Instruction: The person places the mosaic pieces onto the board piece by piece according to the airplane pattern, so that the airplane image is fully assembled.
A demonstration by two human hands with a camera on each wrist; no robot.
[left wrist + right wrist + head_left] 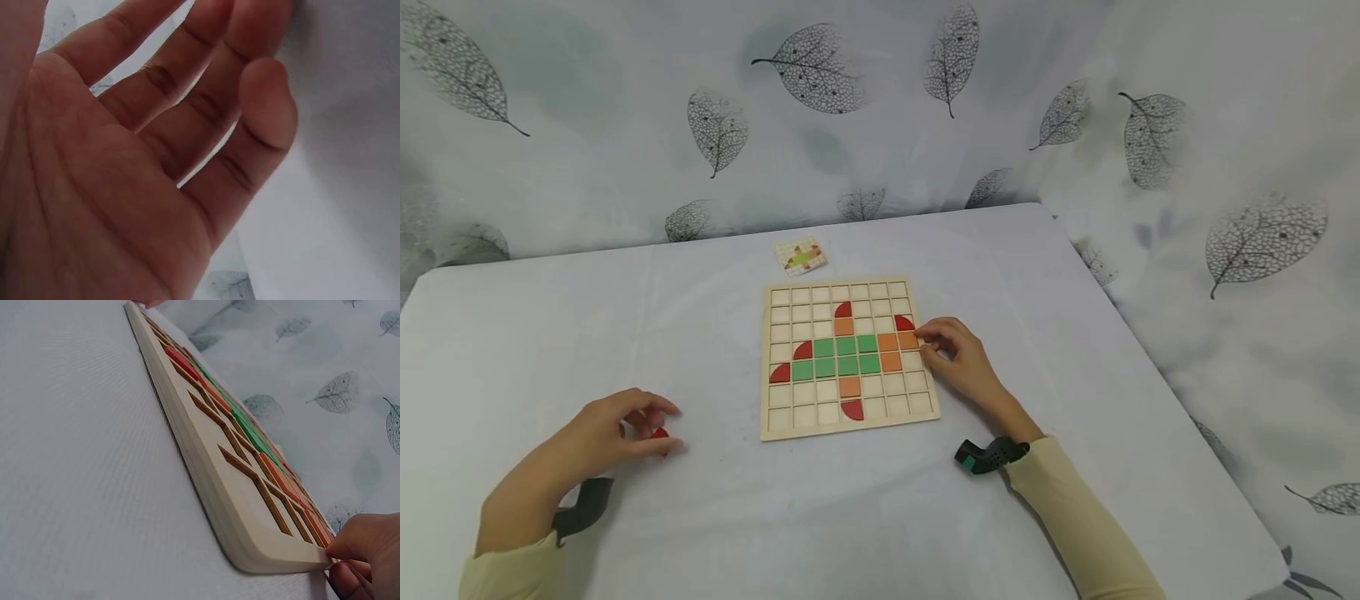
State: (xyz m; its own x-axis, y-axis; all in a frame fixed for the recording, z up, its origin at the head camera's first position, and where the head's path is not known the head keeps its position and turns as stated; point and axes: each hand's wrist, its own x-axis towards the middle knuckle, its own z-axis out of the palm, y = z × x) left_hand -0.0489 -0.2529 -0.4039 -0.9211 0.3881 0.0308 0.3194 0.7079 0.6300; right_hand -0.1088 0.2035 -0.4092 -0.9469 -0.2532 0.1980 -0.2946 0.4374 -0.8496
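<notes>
A wooden grid board (772, 421) lies mid-table, holding green, orange and red quarter-round tiles in a pattern. My right hand (923, 341) reaches in from the board's right side, thumb and forefinger pinching an orange tile (907, 340) in the outer column. In the right wrist view the right hand (362, 550) curls at the near edge of the board (206, 462). My left hand (664, 427) rests on the table left of the board, pinching a small red piece (659, 432). In the left wrist view the left hand (156, 144) fills the frame and the piece is hidden.
A small pattern card (801, 255) lies just beyond the board. The table (1075, 333) wears a pale cloth; its right edge drops off near a leaf-print curtain (1225, 167), which also hangs behind. Both sleeves are cream, with dark wrist mounts.
</notes>
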